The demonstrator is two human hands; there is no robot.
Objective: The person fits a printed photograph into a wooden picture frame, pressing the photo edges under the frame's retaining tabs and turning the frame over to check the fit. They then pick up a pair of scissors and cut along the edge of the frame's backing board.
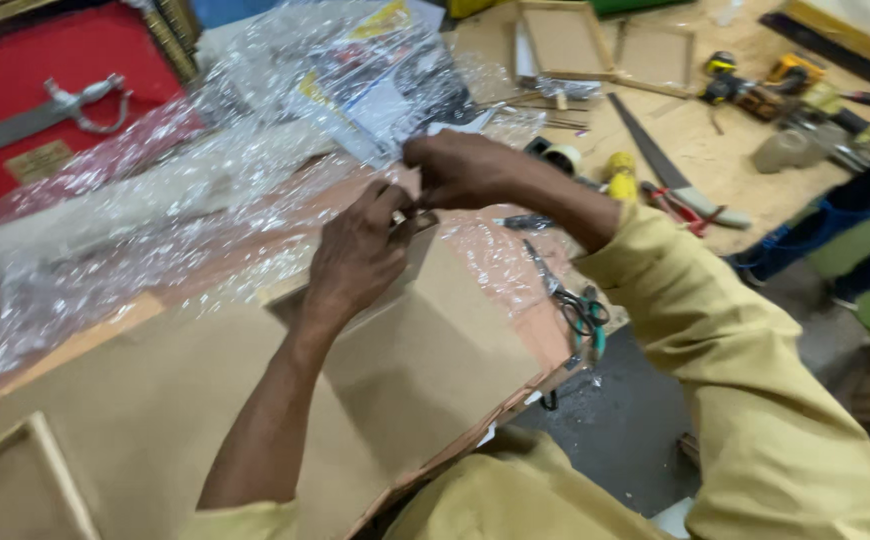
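My left hand [357, 255] and my right hand [460, 168] meet at the top corner of a brown board-backed frame [425, 350] that lies face down on the bench. Both pinch something small at that corner; what it is stays hidden by the fingers. Crinkled clear bubble wrap [155, 220] spreads under and to the left of the frame. Scissors with green handles [570, 300] lie just right of the frame, near my right forearm.
A red display board with a mounted sword [45, 110] lies at the far left. A handsaw [655, 160], tape roll [563, 155], yellow-handled tool [621, 175], power drills [755, 85] and empty wooden frames [605, 45] crowd the bench's right side. Another frame corner [15, 480] sits at lower left.
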